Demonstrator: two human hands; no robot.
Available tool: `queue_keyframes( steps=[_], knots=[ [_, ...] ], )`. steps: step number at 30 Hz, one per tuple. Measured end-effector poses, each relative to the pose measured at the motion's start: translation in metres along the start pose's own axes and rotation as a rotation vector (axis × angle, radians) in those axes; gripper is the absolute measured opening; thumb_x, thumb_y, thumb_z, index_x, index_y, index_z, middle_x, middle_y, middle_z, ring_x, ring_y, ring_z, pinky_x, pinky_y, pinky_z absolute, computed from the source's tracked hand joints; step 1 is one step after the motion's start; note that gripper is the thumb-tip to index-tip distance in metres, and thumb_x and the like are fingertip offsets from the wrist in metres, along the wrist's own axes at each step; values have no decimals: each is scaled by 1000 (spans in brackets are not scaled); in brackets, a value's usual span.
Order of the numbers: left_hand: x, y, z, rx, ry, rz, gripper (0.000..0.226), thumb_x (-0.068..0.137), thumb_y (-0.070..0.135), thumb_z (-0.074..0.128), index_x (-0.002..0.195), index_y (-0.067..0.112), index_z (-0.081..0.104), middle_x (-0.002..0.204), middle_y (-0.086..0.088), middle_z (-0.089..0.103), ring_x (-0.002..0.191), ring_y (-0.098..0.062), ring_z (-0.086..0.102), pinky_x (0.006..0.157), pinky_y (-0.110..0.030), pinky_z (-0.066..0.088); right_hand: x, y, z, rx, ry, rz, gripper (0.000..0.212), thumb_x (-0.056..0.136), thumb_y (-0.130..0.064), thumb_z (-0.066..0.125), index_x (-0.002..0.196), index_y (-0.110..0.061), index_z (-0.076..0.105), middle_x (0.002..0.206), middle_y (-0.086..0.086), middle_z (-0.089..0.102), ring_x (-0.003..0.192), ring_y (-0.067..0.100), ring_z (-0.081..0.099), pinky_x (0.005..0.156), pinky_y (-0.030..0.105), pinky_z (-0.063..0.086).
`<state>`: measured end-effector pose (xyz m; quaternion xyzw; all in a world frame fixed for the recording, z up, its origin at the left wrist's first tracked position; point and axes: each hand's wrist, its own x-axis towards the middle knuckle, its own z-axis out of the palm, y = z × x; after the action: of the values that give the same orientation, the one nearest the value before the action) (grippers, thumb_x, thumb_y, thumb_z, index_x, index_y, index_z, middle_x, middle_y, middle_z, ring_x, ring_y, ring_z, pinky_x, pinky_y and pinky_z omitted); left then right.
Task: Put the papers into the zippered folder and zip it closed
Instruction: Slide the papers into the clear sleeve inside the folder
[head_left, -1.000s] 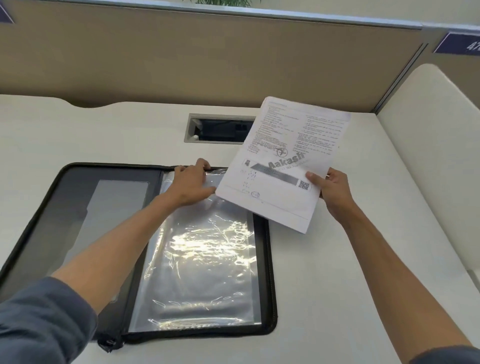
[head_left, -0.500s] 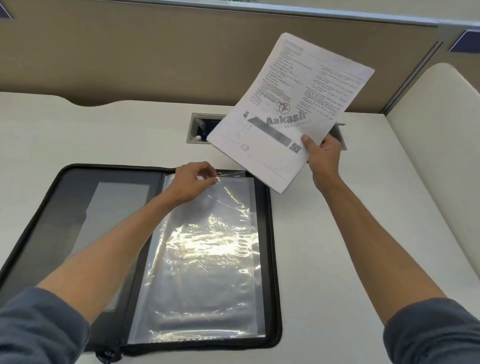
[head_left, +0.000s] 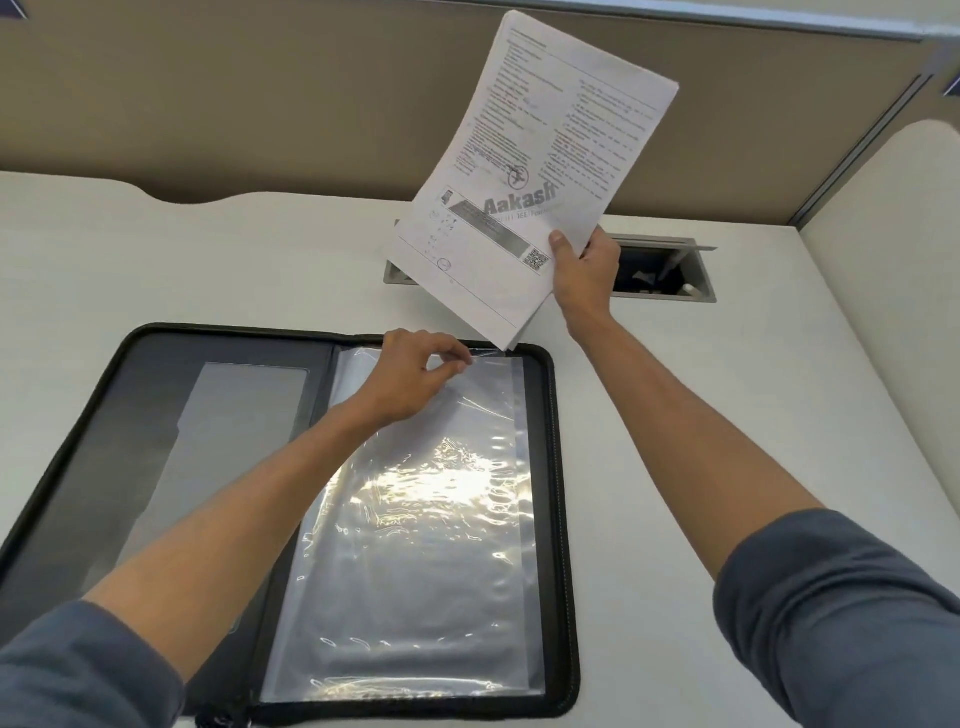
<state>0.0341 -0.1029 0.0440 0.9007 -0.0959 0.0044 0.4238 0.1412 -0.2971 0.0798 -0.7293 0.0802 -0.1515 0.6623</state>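
Black and zip-edged, the folder (head_left: 563, 467) lies open flat on the pale desk (head_left: 701, 441) in front of you, its left half showing a grey pocket and its right half filled by a clear plastic sleeve (head_left: 426, 519) that glares under the light. Your left hand (head_left: 410, 376) is at the far edge of that sleeve, thumb and forefinger pinching its top film and holding it slightly off the layer beneath. Your right hand (head_left: 584, 273) is raised above the far right corner of the folder, closed on the near right corner of the papers (head_left: 540, 156), thumb on the printed face. The papers stand tilted in the air, clear of the folder, their lowest corner hanging just above its far edge. Behind them, a cable hatch (head_left: 670, 273) is sunk into the desk, before the tan partition (head_left: 260, 93).
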Motion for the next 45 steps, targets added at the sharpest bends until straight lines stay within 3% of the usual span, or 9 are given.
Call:
queue_keyframes(
  steps=[7,11,19,26,32,36,38,45],
  knots=[
    [2,-2,1,-2,7,29,10,88,17,66,91,15,76,86,3,73,88,-11,66,100,-47,41,-2,4,31,-23,-23,18,23,93,-6,58,115,0,65,108,9,71,90,17,66,67,13,52],
    [0,-1,0,-42,-2,26,11,88,14,66,91,12,76,87,0,74,87,-9,67,90,-30,48,-7,10,41,-39,-62,40,23,94,-7,58,115,-2,64,106,8,71,88,16,65,62,9,51],
    [-1,-2,-1,-60,-27,-5,11,89,13,64,92,13,74,87,1,73,86,-6,64,77,-7,43,-8,18,34,-106,-121,47,23,94,-7,57,116,-2,64,115,10,70,96,19,65,62,6,48],
    [4,0,-2,-38,-49,-23,10,89,14,63,91,11,73,87,3,72,86,-8,64,78,-13,45,-7,19,22,-160,-193,32,27,95,-9,57,121,-3,62,121,10,67,104,21,65,85,31,57],
    [6,-7,-8,4,-57,-37,8,88,16,64,91,13,71,88,2,71,86,-12,65,82,-25,50,-9,18,18,-137,-286,29,27,95,-8,58,121,-4,63,119,8,68,104,22,67,85,33,58],
    [7,-17,-16,286,-64,-12,12,88,16,61,94,12,72,92,-1,70,89,-20,63,86,-37,47,-8,19,14,-156,-344,47,27,96,-12,59,120,0,64,120,11,69,100,21,68,81,30,58],
    [10,-22,-22,411,-79,-21,15,88,16,60,95,12,73,96,-3,68,93,-22,61,90,-40,44,-7,20,13,-171,-384,55,27,96,-13,59,120,0,64,121,12,68,102,23,68,84,36,59],
    [14,-28,-30,252,-130,-79,11,92,13,58,95,9,67,93,-3,69,91,-22,61,88,-39,47,-2,19,16,-214,-497,100,28,97,-12,57,121,0,63,120,13,68,104,30,68,84,46,59]
  ],
)
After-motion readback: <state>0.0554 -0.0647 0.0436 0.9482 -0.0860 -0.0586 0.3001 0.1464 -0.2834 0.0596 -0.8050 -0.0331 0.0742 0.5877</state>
